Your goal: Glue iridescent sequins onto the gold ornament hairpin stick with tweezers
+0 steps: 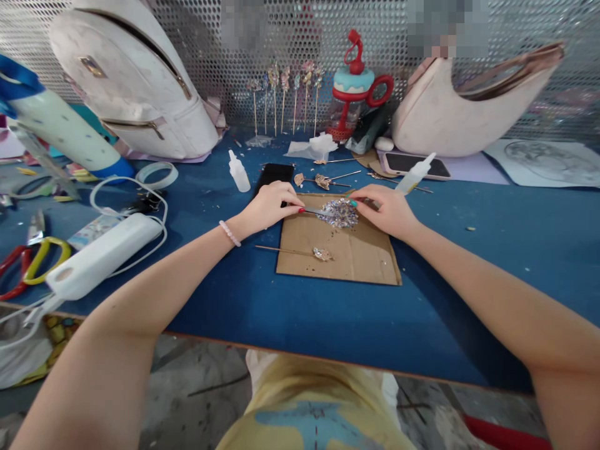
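My left hand (274,205), with a beaded bracelet at the wrist, pinches a thin grey tool (315,213). Its tip reaches into a heap of shiny silver-violet bits (338,214) on a cardboard sheet (365,257). At the heap's right edge, my right hand (385,209) has its fingers closed in a pinch; a slim dark piece shows there, but I cannot tell what it is. Nearer me lies a stick with a glittery leaf-shaped end (322,254), its bare shaft sticking out past the cardboard's left edge.
Glue bottles (239,172) (416,174) stand either side of my hands. Behind are a black phone (276,177), metallic leaf sticks (323,181), upright decorated sticks (284,100) and a red-lidded cup (352,87). A white glue gun-like device (105,253) and scissors (42,256) lie left; bags stand behind.
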Action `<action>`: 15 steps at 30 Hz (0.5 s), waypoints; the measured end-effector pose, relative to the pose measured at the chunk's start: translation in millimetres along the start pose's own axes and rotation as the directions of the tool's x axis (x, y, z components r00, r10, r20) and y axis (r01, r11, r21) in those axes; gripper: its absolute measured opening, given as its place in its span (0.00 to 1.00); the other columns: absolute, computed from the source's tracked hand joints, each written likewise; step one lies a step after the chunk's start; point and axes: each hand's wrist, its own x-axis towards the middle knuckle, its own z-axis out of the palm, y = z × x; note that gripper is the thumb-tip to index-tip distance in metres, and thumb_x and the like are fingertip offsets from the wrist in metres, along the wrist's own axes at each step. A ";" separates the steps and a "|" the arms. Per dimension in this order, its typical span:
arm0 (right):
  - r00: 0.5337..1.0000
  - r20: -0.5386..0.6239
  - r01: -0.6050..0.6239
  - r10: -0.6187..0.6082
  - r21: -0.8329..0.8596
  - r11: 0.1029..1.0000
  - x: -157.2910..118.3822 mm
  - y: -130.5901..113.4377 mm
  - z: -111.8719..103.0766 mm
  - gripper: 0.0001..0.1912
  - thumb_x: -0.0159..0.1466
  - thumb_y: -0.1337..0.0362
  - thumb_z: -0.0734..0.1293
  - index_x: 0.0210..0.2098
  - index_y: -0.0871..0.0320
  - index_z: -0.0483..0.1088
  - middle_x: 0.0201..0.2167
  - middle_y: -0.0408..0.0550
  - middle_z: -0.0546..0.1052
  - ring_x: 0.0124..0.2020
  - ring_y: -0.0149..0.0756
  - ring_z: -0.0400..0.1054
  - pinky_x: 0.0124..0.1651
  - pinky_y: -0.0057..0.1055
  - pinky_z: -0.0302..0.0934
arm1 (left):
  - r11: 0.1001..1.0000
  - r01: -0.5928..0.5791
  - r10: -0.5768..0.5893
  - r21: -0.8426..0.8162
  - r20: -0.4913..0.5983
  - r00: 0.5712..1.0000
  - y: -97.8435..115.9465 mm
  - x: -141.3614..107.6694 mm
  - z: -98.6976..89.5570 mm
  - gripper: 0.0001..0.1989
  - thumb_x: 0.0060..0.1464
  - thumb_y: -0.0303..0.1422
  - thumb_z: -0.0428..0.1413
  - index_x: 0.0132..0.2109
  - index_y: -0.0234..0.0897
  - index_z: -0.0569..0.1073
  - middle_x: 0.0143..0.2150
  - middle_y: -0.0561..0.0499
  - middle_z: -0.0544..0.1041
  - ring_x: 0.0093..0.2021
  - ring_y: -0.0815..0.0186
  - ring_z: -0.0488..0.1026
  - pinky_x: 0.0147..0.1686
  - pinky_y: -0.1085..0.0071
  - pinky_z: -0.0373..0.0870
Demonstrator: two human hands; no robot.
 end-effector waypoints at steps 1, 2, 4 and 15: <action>1.000 0.009 -0.001 0.001 0.000 1.000 -0.1 -0.2 0.4 0.12 0.65 0.62 0.61 0.42 0.56 0.75 0.41 0.51 0.80 0.41 0.40 0.74 0.42 0.38 0.68 | 0.999 -0.015 0.015 0.029 0.013 1.000 -1.2 0.1 -0.2 0.09 0.59 0.37 0.57 0.40 0.41 0.81 0.38 0.50 0.77 0.42 0.65 0.71 0.45 0.66 0.67; 1.000 0.013 -0.005 0.005 0.000 1.000 -0.3 -0.3 0.8 0.12 0.65 0.62 0.61 0.42 0.56 0.75 0.41 0.51 0.80 0.40 0.39 0.74 0.42 0.38 0.68 | 0.998 -0.030 0.028 0.051 0.027 0.999 -2.2 0.1 -0.4 0.09 0.59 0.37 0.57 0.40 0.41 0.81 0.39 0.50 0.77 0.42 0.65 0.71 0.45 0.66 0.66; 1.000 0.014 -0.004 0.004 0.002 1.000 -0.6 -0.5 1.7 0.12 0.66 0.63 0.61 0.41 0.57 0.75 0.40 0.51 0.80 0.40 0.39 0.74 0.42 0.38 0.68 | 0.998 -0.038 0.036 0.056 0.036 0.999 -3.5 0.0 -0.7 0.09 0.59 0.37 0.57 0.40 0.41 0.81 0.39 0.50 0.77 0.42 0.65 0.70 0.45 0.67 0.66; 0.999 -0.001 0.045 -0.045 0.023 0.999 -1.8 1.1 4.5 0.12 0.64 0.66 0.61 0.41 0.57 0.75 0.40 0.52 0.80 0.42 0.41 0.73 0.45 0.41 0.68 | 1.000 -0.030 0.030 0.003 0.030 0.999 -4.5 1.0 0.1 0.09 0.59 0.37 0.57 0.39 0.40 0.81 0.38 0.50 0.78 0.41 0.65 0.70 0.43 0.68 0.65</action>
